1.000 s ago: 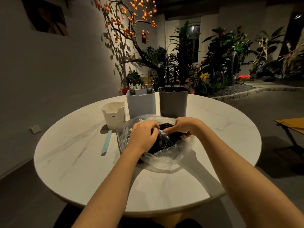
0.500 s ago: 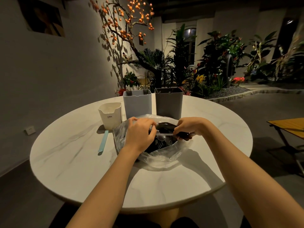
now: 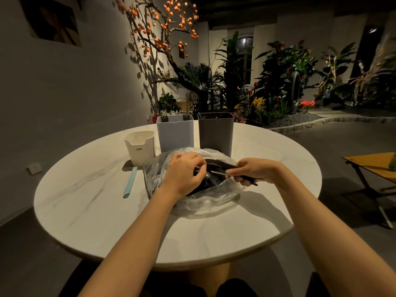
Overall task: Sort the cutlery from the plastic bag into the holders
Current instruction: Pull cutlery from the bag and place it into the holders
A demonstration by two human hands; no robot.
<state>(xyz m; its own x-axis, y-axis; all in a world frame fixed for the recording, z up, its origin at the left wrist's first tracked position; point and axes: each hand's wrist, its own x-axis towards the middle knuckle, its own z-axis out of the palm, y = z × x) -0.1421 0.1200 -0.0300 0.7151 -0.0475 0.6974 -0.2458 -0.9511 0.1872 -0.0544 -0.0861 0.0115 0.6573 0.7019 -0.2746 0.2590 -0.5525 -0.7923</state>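
Sitting near the middle of the round table [image 3: 85, 211], the plastic bag [image 3: 192, 200] was found crumpled and open, with a dark heap of cutlery [image 3: 212, 185] still inside it. The left hand [image 3: 184, 174] was curled over the bag's mouth, its fingertips pinched on a small shiny piece, apparently the bowl of a spoon [image 3: 207, 174]. The right hand [image 3: 255, 171] was closed around several slim dark handles [image 3: 249, 181] at the bag's right edge, with one thin metal piece pointing toward the left hand.

Behind the bag, fork tines were seen above the rim of the blue holder [image 3: 174, 133], and a few tips showed in the grey holder [image 3: 215, 131] beside it. Nothing could be made out in the white holder [image 3: 140, 146] to the left. A pale blue stick [image 3: 129, 183] lay on the table just in front of it.

The sorting was judged partly done, with much of the bag's contents yet to be placed.
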